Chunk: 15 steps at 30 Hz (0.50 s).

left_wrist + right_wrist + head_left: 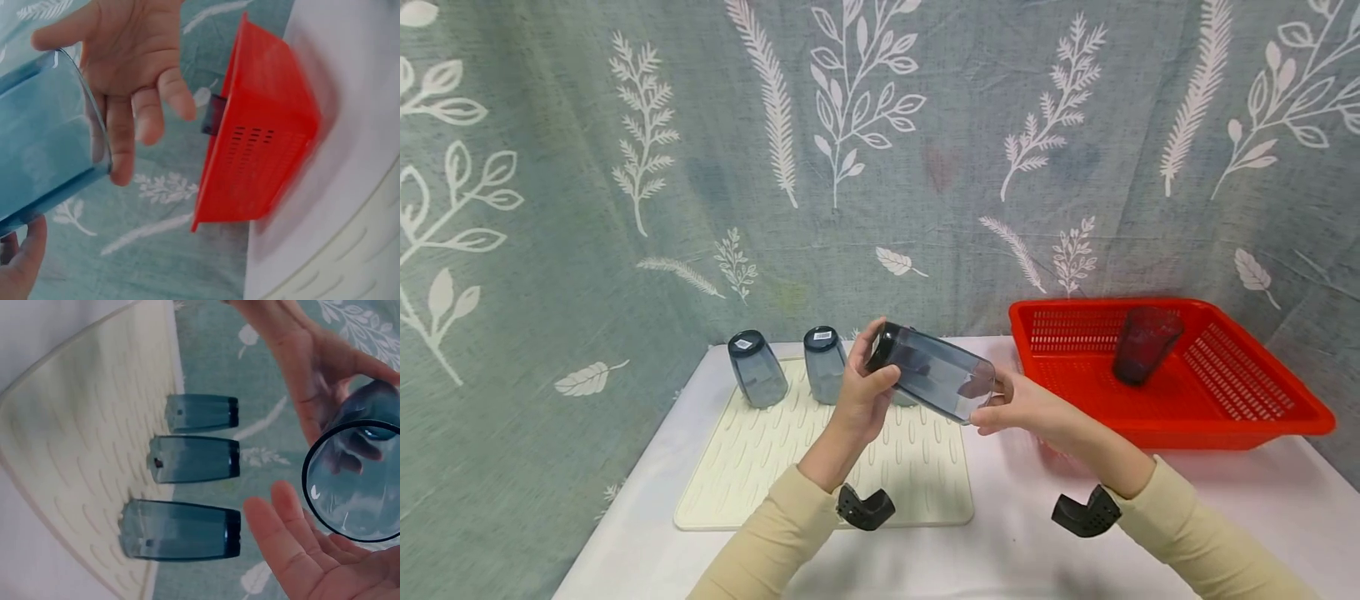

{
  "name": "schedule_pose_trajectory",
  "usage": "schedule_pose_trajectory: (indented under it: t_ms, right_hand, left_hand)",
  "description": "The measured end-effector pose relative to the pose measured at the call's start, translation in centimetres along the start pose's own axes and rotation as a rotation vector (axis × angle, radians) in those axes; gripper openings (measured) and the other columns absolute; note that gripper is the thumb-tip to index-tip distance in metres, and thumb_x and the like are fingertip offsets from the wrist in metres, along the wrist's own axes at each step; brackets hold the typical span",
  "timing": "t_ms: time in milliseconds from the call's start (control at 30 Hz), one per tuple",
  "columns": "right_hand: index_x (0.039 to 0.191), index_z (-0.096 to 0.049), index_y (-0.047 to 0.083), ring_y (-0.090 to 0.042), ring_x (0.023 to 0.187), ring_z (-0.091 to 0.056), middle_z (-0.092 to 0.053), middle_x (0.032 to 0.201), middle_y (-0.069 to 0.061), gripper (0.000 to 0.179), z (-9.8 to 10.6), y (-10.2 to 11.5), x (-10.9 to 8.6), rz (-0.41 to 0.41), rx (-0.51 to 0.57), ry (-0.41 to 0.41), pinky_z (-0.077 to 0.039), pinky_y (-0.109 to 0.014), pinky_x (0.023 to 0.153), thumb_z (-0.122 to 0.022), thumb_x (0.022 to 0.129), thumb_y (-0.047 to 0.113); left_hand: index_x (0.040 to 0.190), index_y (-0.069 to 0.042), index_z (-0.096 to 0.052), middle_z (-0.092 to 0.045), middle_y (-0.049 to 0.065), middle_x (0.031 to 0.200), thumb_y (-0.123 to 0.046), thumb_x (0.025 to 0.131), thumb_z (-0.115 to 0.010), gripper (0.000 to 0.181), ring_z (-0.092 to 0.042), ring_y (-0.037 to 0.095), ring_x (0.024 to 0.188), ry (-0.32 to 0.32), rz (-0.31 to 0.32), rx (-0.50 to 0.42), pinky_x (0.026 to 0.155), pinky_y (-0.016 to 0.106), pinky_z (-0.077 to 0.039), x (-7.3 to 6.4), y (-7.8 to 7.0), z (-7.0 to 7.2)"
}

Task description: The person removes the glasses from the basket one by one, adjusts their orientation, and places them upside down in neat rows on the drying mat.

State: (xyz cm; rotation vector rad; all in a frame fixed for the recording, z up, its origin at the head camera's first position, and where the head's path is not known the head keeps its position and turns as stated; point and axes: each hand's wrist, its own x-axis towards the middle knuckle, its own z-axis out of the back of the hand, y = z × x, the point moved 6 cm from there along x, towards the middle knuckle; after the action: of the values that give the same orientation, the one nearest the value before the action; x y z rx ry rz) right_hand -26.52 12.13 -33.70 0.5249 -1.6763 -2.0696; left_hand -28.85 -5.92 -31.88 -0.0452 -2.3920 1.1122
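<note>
A blue-grey tinted drinking glass lies tilted in mid-air between the two hands, its dark base to the left and its open rim to the right. My left hand grips it round the base end, thumb in front. At the rim, my right hand touches the glass with thumb and index finger; the left wrist view shows its fingers spread and fairly straight. Below and behind, three similar glasses stand upside down on a cream ridged mat. In the head view the left hand and held glass mostly hide one of them.
On the right of the white table sits a red perforated basket. Another tinted glass leans inside it. A grey-green leaf-patterned cloth hangs behind and at the sides.
</note>
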Motion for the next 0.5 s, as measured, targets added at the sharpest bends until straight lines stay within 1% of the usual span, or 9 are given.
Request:
schedule_pose_trajectory:
  t_ms: [133,233,400,500]
  right_hand:
    - [0.135,-0.031,0.001,-0.024,0.094,-0.06,-0.045,0.123,-0.02,0.071,0.0,0.3,0.0,-0.006,-0.024,0.018,-0.052,-0.04,0.082,-0.069,0.08,0.025]
    - [0.135,-0.032,0.002,-0.024,0.095,-0.059,-0.045,0.123,-0.02,0.071,0.1,0.5,0.0,-0.012,-0.043,0.022,-0.052,-0.04,0.082,-0.069,0.08,0.025]
    - [0.139,-0.027,0.004,-0.025,0.096,-0.058,-0.047,0.12,-0.019,0.076,0.2,0.7,-0.2,-0.029,-0.06,0.018,-0.053,-0.039,0.08,-0.07,0.08,0.025]
    - [0.142,-0.023,0.005,-0.025,0.098,-0.058,-0.045,0.123,-0.021,0.079,0.7,0.8,-0.3,-0.05,-0.066,-0.001,-0.053,-0.039,0.08,-0.07,0.08,0.023]
  left_hand:
    - [0.122,-0.021,-0.046,-0.045,0.001,0.121,-0.027,0.062,-0.084,0.071,-0.052,0.01,0.094,0.001,0.014,0.075,0.074,0.019,-0.049,0.2,-0.7,-0.2]
    - [0.122,-0.022,-0.047,-0.043,0.0,0.119,-0.028,0.061,-0.085,0.072,-0.052,0.011,0.093,-0.006,0.019,0.117,0.074,0.021,-0.05,0.2,-1.1,-0.3]
    - [0.124,-0.02,-0.046,-0.047,0.0,0.115,-0.03,0.059,-0.086,0.078,-0.053,0.01,0.093,-0.013,0.031,0.166,0.074,0.02,-0.049,0.1,-1.6,-0.3]
    - [0.127,-0.017,-0.044,-0.048,-0.001,0.114,-0.028,0.058,-0.086,0.082,-0.054,0.009,0.094,-0.022,0.045,0.185,0.074,0.02,-0.049,0.1,-1.9,-0.2]
